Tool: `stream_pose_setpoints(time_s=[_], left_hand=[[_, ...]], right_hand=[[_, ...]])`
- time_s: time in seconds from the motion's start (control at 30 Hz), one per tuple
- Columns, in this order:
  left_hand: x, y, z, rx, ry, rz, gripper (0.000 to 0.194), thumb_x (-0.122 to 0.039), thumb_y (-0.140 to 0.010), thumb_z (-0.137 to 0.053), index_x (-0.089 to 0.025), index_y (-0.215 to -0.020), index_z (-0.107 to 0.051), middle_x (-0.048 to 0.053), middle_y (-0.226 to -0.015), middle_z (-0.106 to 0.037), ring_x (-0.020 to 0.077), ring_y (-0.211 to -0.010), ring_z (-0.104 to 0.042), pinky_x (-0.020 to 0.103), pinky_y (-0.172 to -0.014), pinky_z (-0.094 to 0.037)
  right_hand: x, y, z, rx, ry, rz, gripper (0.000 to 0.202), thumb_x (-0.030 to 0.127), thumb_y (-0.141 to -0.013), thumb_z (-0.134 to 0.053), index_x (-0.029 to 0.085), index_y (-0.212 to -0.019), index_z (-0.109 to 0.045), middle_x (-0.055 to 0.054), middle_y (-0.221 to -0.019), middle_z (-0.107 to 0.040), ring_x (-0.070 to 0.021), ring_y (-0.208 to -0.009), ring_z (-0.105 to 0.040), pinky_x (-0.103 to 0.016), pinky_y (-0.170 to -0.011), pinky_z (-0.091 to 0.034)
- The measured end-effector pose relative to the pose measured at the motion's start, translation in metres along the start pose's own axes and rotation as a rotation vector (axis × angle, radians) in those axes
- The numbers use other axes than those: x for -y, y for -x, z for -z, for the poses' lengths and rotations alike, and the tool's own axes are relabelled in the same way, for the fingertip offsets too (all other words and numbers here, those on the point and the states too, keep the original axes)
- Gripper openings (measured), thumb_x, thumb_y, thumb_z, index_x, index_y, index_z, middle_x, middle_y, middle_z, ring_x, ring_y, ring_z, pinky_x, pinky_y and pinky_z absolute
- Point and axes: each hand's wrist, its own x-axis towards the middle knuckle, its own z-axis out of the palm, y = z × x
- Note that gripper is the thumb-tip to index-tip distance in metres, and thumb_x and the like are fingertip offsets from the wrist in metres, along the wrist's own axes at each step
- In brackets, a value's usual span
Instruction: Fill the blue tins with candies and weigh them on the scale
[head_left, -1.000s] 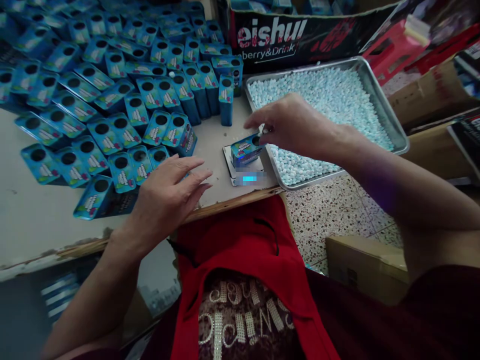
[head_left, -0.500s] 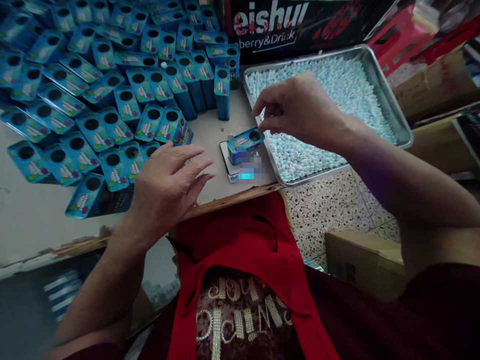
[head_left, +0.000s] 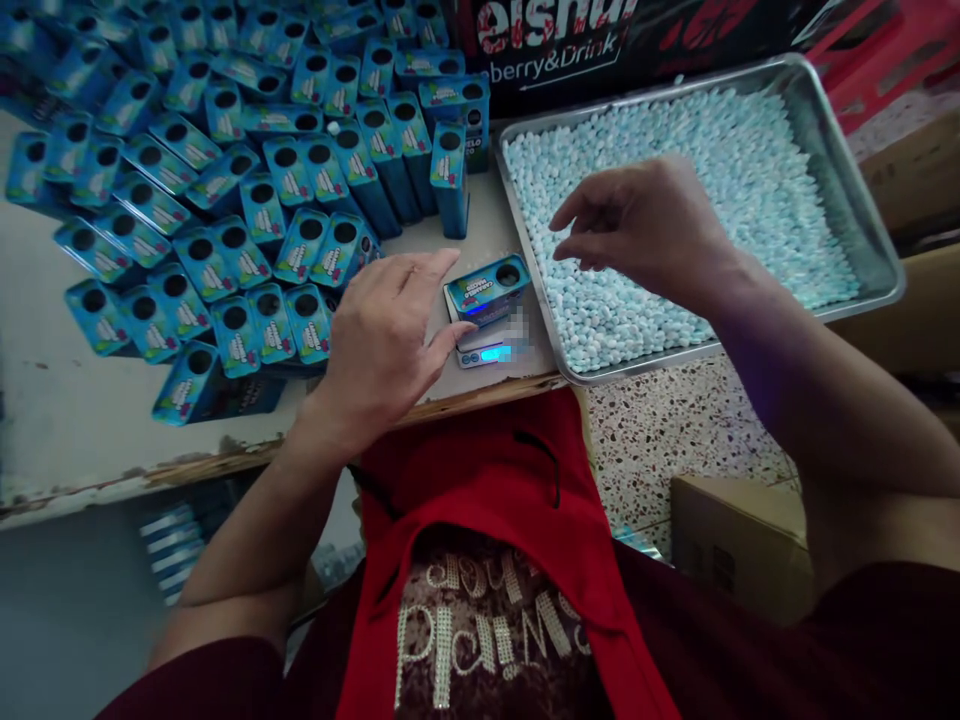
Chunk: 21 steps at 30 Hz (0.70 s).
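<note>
- Worktop [head_left: 49, 400]: one, front edge chipped; tins at left, scale near the middle of the front edge, tray to the right.
- Black box [head_left: 551, 60]: one, behind the tray, cut off by the top of the picture.
- Tray [head_left: 889, 265]: one, metal, mostly covered in pellets, barer at the right end.
- Hands: two. Left hand [head_left: 390, 335] has come in to the scale tin, thumb and fingers spread about its left end; contact can't be told. Right hand [head_left: 652, 225] has pulled off that tin and now hangs over the tray, fingers curled, thumb near forefinger; can't tell if anything is pinched. Reads as right hand done at the tin for now, left taking over.
- Scale [head_left: 480, 356]: one, display lit, figure unreadable.
- Tins [head_left: 307, 320]: over forty off the scale, blue, most with a dark round hole on top; back rows too blurred for an exact count.
- Scale tin [head_left: 487, 290]: one, sitting on the scale, hole toward the tray.
- Pellets [head_left: 757, 180]: uncountable in the tray, pale blue and white; one lone white bit [head_left: 334, 128] atop a tin.
</note>
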Motion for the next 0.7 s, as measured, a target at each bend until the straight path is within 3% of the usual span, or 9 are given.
stream_pose_setpoints(time_s=[0.1, 0.23, 0.4, 0.57, 0.67, 0.7], left_hand=[[-0.002, -0.009, -0.009, 0.015, 0.032, 0.006, 0.067, -0.037, -0.108, -0.088, -0.023, -0.168, -0.06, 0.016, -0.159, -0.077, 0.0386, -0.146, -0.074, 0.055, -0.131, -0.059], [-0.001, -0.017, -0.021, 0.012, 0.096, 0.088, 0.069, -0.042, -0.104, -0.093, -0.027, -0.165, -0.063, 0.014, -0.158, -0.078, 0.0373, -0.144, -0.076, 0.053, -0.128, -0.062], [0.002, -0.028, -0.032, 0.061, 0.198, 0.134, 0.068, -0.042, -0.098, -0.095, -0.025, -0.159, -0.067, 0.013, -0.152, -0.08, 0.0369, -0.139, -0.077, 0.051, -0.123, -0.064], [-0.018, -0.043, -0.052, 0.052, 0.27, 0.097, 0.045, -0.023, -0.103, -0.087, -0.022, -0.147, -0.075, 0.012, -0.145, -0.082, 0.0347, -0.137, -0.078, 0.049, -0.121, -0.064], [-0.035, -0.042, -0.052, 0.05, 0.248, 0.092, 0.037, -0.014, -0.108, -0.08, -0.019, -0.144, -0.075, 0.014, -0.139, -0.083, 0.0329, -0.134, -0.078, 0.047, -0.118, -0.066], [-0.037, -0.039, -0.048, 0.04, 0.234, 0.085, 0.035, -0.015, -0.11, -0.079, -0.019, -0.144, -0.074, 0.014, -0.138, -0.082, 0.0322, -0.133, -0.078, 0.046, -0.118, -0.066]], right_hand=[[0.013, -0.001, -0.004, 0.005, -0.069, 0.008, 0.016, 0.02, -0.087, -0.1, 0.026, -0.091, -0.086, -0.001, -0.075, -0.078, -0.0225, -0.069, -0.074, -0.038, -0.066, -0.059], [0.029, -0.009, -0.028, 0.054, -0.116, 0.077, 0.015, 0.011, -0.088, -0.092, 0.024, -0.092, -0.086, 0.001, -0.076, -0.078, -0.0194, -0.072, -0.073, -0.033, -0.066, -0.054], [0.026, -0.017, -0.049, 0.059, -0.052, 0.152, 0.004, 0.022, -0.093, -0.091, 0.021, -0.093, -0.087, -0.003, -0.084, -0.082, -0.0207, -0.079, -0.075, -0.034, -0.071, -0.055], [-0.007, -0.014, -0.019, -0.183, 0.091, 0.055, 0.014, 0.039, -0.1, -0.085, 0.025, -0.1, -0.088, -0.006, -0.09, -0.084, -0.0257, -0.08, -0.077, -0.042, -0.08, -0.063], [-0.047, -0.008, -0.008, -0.223, 0.287, 0.012, 0.025, 0.049, -0.095, -0.083, 0.026, -0.104, -0.089, -0.012, -0.099, -0.087, -0.0327, -0.091, -0.081, -0.051, -0.091, -0.066], [-0.063, -0.006, -0.009, -0.198, 0.326, 0.017, 0.034, 0.053, -0.093, -0.08, 0.026, -0.111, -0.09, -0.016, -0.111, -0.089, -0.0367, -0.1, -0.083, -0.053, -0.093, -0.067]])
